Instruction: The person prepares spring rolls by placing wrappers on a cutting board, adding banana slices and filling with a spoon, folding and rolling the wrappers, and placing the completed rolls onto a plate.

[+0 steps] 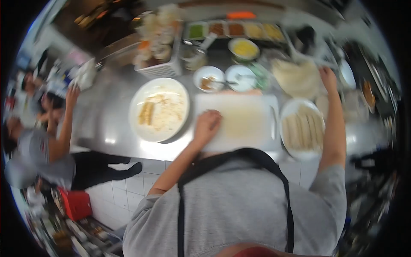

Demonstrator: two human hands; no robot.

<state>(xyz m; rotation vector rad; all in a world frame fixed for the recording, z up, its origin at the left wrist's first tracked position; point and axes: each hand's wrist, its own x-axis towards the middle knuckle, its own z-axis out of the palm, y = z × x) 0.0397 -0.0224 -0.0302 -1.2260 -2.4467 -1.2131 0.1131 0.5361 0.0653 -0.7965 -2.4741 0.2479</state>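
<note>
L hand [208,124]: half-curled, over 9 o'clock side of wh. cutting board [257,143]; blurred, can't tell if gripping. R hand [328,78]: approx. 2 o'clock of board, fingers bunched, at edge of pale round wrappers [295,78]; grip unclear. Pale rolls [303,128]: on wh. plate [293,153], 3 o'clock. Board's 6 o'clock edge: part. hidden by blk. apron [242,155].

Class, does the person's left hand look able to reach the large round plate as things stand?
Probably yes: the left hand is near the left edge of the cutting board, and nothing visible blocks its way to the large round plate.
</note>
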